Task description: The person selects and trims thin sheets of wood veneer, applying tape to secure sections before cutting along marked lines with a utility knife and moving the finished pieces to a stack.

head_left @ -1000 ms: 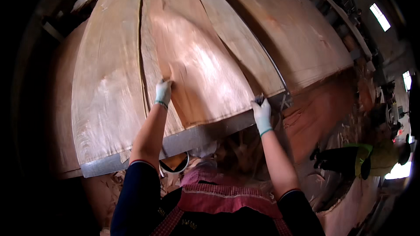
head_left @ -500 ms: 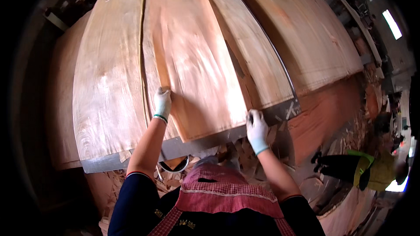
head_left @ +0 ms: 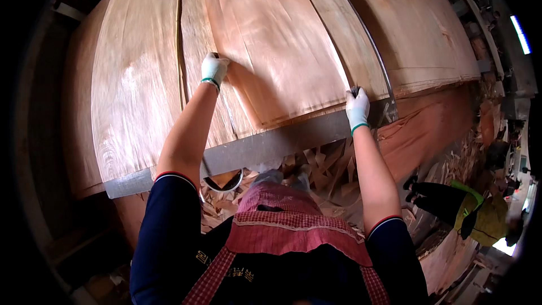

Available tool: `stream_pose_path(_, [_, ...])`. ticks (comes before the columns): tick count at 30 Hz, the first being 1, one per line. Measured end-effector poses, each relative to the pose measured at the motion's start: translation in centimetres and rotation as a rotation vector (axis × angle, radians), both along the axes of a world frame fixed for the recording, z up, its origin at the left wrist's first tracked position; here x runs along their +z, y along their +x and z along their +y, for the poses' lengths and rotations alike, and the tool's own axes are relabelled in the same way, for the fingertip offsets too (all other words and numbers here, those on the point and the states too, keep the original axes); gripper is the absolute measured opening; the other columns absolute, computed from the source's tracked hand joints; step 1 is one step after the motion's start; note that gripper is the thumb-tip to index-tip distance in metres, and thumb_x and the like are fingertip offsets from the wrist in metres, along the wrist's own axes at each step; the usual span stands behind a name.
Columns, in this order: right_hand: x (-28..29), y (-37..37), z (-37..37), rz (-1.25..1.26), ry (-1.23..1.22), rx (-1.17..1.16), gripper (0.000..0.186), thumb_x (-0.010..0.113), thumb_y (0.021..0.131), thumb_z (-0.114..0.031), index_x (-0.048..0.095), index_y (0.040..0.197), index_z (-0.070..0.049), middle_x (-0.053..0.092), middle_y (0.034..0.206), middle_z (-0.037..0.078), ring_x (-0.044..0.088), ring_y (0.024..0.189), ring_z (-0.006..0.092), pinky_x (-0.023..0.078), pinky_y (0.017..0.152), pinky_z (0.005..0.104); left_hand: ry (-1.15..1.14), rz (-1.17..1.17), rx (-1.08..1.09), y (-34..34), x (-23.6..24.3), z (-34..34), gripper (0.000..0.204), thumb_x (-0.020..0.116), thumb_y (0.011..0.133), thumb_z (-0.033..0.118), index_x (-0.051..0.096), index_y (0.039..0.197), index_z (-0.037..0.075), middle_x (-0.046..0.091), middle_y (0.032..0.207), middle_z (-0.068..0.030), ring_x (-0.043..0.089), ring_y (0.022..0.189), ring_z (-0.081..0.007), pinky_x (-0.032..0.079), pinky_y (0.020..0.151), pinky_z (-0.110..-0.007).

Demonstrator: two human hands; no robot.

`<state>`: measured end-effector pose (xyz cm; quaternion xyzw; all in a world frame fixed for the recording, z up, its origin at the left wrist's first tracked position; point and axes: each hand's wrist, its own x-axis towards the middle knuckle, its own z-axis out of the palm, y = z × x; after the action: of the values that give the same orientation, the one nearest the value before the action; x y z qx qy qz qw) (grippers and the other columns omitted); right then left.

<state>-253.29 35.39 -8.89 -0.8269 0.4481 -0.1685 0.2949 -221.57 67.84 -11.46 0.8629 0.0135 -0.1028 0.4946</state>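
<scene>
My left hand, in a white glove with a green cuff, is closed on the left edge of a pinkish wood veneer sheet. My right hand, gloved likewise, is closed at that sheet's front right corner; something small and dark at its fingertips cannot be made out. The sheet lies on paler veneer strips, split by dark gaps, which rest on a board with a grey metal front edge. A thin dark straight edge runs along the right of the strips.
More veneer lies to the right, above a reddish sheet. Wood scraps litter the floor below the front edge, near a round container. Another person in a yellow-green top is at the far right.
The pink sheet has flattened from its rippled shape. Both hands now sit higher in the picture, the right further right, and the view has shifted.
</scene>
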Motion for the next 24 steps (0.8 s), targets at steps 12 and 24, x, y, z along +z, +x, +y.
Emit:
stream_pose_path(12, [-1.2, -1.9, -0.4, 0.114, 0.126, -0.016, 0.031, 0.072, 0.077, -0.028, 0.062, 0.085, 0.0, 0.066, 0.08, 0.023, 0.064, 0.076, 0.041, 0.048, 0.068, 0.0459, 0.165, -0.063, -0.028, -1.2, 0.6, 0.6, 0.032, 0.07, 0.076, 0.017, 0.064, 0.104, 0.003, 0.07, 0.09, -0.0177, 0.068, 0.087, -0.0322, 0.054, 0.077, -0.04])
stream_pose_path(24, [-4.1, -2.7, -0.6, -0.042, 0.128, -0.086, 0.032, 0.076, 0.075, -0.025, 0.061, 0.087, 0.001, 0.067, 0.082, 0.022, 0.066, 0.078, 0.0397, 0.049, 0.07, 0.0434, 0.038, -0.13, -0.002, -2.0, 0.6, 0.1, 0.031, 0.071, 0.079, 0.015, 0.065, 0.106, 0.002, 0.07, 0.088, -0.0139, 0.068, 0.079, -0.0248, 0.053, 0.071, -0.035])
